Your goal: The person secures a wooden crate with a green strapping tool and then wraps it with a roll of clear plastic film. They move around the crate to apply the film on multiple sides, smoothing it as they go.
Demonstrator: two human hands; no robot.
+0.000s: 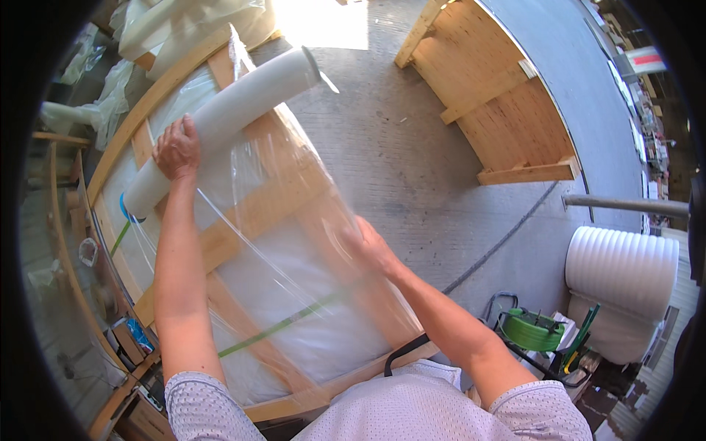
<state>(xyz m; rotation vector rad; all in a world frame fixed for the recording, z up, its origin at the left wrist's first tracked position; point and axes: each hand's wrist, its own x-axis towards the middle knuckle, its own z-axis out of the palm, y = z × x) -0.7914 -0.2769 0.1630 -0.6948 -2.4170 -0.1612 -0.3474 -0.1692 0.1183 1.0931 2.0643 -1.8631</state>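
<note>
A long roll of clear stretch film (250,99) lies slantwise over the far part of a wooden crate (257,217). My left hand (177,149) grips the roll near its lower left end, fingers curled over its top. Film strands run from that end across the crate. Beneath the film, white wrapped contents show between the slats, and a green strap (276,325) crosses them. At the crate's right edge is my right hand (369,248), against or just over the film there. Motion blur smears its fingers, so I cannot tell their pose.
On the right, a plywood box (485,88) with wooden battens stands on the concrete floor. A white foam roll (621,261), a green strapping reel (531,331) and a metal pole (625,205) are nearer. Plastic-wrapped bundles (184,33) sit at the far left.
</note>
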